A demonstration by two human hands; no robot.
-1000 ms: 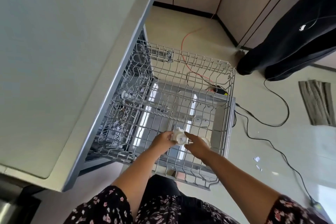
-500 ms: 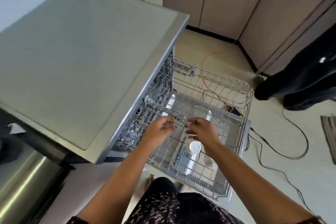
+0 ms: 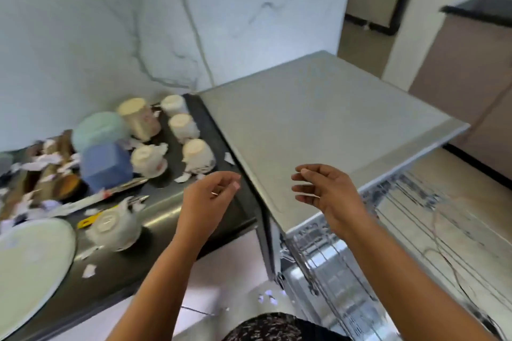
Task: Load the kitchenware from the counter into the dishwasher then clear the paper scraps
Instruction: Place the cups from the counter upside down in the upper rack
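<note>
Marbled wall backs the dark desk (image 3: 163, 212), which butts against the dishwasher top (image 3: 318, 124) on its right. I read both hands as empty. The left hand (image 3: 207, 202) hovers over the desk's right edge and the right hand (image 3: 329, 196) over the dishwasher top, the fingers of each loosely bent, apart, and gripping nothing.

The kitchenware waits on the desk: upturned cups, a blue container (image 3: 106, 166), a plate (image 3: 30, 266) and a teapot (image 3: 113, 228), with paper scraps (image 3: 89, 270) scattered among them.

Step in hand, as I judge it, is fetching the next piece.
1. Take the nearest cup (image 3: 198, 156), just ahead of the left hand.
2. Grip its wall, not the handle (the scraps touching its base may drag along).
3. Lift straight up before swinging right.

The corner of the dishwasher top juts between desk and rack (image 3: 332, 271), so route around its front edge. Open room lies over the pulled-out rack, lower right.
</note>
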